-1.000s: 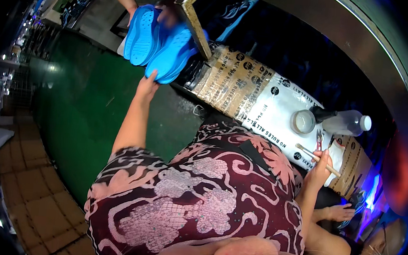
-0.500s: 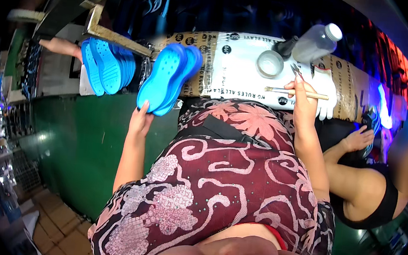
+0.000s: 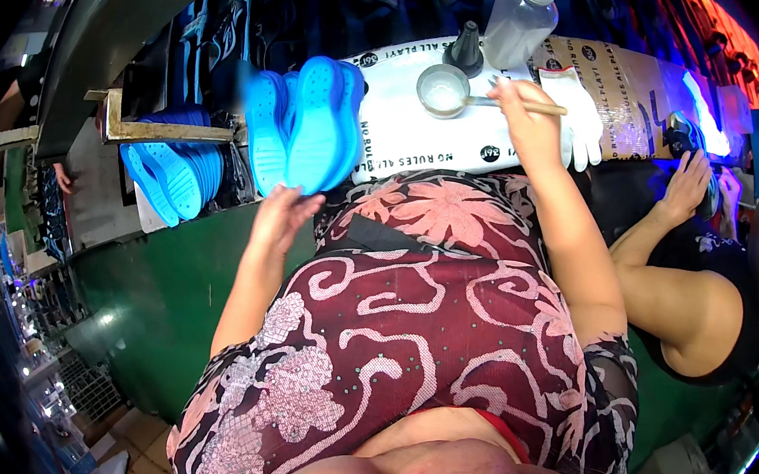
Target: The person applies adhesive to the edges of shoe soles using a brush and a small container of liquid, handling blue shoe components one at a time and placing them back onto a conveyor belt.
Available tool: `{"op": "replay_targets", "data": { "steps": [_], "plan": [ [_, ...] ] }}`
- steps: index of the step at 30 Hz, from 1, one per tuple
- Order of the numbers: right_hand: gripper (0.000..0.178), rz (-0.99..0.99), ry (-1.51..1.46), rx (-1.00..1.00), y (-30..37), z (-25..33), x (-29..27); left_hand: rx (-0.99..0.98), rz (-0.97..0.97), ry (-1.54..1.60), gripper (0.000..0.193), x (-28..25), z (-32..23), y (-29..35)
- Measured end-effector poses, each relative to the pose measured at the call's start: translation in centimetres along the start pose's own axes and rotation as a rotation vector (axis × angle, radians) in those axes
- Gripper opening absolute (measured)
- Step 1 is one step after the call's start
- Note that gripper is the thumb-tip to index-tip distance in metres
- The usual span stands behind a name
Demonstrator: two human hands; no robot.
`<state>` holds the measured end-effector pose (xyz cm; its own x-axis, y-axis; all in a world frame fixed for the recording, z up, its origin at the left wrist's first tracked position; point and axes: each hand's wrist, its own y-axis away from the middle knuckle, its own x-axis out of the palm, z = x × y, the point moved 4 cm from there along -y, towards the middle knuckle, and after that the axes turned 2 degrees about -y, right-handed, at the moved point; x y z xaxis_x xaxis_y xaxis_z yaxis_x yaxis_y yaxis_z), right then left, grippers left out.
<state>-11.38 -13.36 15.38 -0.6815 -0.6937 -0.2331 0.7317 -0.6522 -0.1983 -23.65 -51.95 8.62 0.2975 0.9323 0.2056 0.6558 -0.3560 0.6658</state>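
Note:
My left hand (image 3: 283,217) is at the near end of a group of bright blue shoe soles (image 3: 317,130). Its fingertips touch their edge and its thumb stands apart. More blue soles (image 3: 265,125) lie close against them on the left. My right hand (image 3: 528,119) is closed round a wooden-handled brush (image 3: 549,109). The brush's tip reaches the rim of a small round cup (image 3: 442,90) of whitish content; the bristles do not show clearly. A thin metal tip (image 3: 494,82), its tool too small to name, sticks out from the same hand.
Behind the cup stand a dark cone-topped bottle (image 3: 466,52) and a clear bottle with white cap (image 3: 519,22). White gloves (image 3: 574,114) lie to the right. More soles (image 3: 167,166) sit at left, by a metal bar (image 3: 166,131). A co-worker's hand (image 3: 686,184) is at far right.
The brush has moved from above the white sheet to the cup. My left hand's thumb has come off the soles, which now sit beside others. The view has shifted.

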Motion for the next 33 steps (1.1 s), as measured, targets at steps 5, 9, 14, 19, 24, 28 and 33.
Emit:
{"op": "replay_targets", "data": {
  "steps": [5,9,14,19,24,28,33],
  "plan": [
    [0.02,0.166,0.197,-0.228,-2.7,-0.6,3.4,-0.047,-0.086,-0.081,0.023,1.0,2.7,-1.4],
    [0.019,0.203,0.336,-0.292,-3.3,-1.8,5.0,0.071,-0.126,-0.051,0.021,1.4,1.3,-2.2],
    [0.018,0.185,0.388,-0.424,-3.4,-1.2,5.2,0.0,0.082,-0.112,0.019,2.3,-0.6,-2.2],
    [0.022,0.145,0.198,-0.196,-3.5,1.0,3.3,-0.05,0.296,-0.065,0.037,2.9,-3.9,-1.2],
    [0.024,0.146,0.302,-0.307,-2.9,-0.7,3.3,0.385,0.237,-0.073,0.06,9.1,-7.2,2.0],
    [0.036,-0.01,-0.135,0.146,-2.1,-0.8,1.0,0.48,0.235,-0.371,0.054,12.0,-8.0,2.8],
    [0.035,-0.053,-0.424,0.123,-0.2,2.1,-1.9,0.705,0.199,-0.385,0.046,16.3,-8.6,2.0]
  ]
}}
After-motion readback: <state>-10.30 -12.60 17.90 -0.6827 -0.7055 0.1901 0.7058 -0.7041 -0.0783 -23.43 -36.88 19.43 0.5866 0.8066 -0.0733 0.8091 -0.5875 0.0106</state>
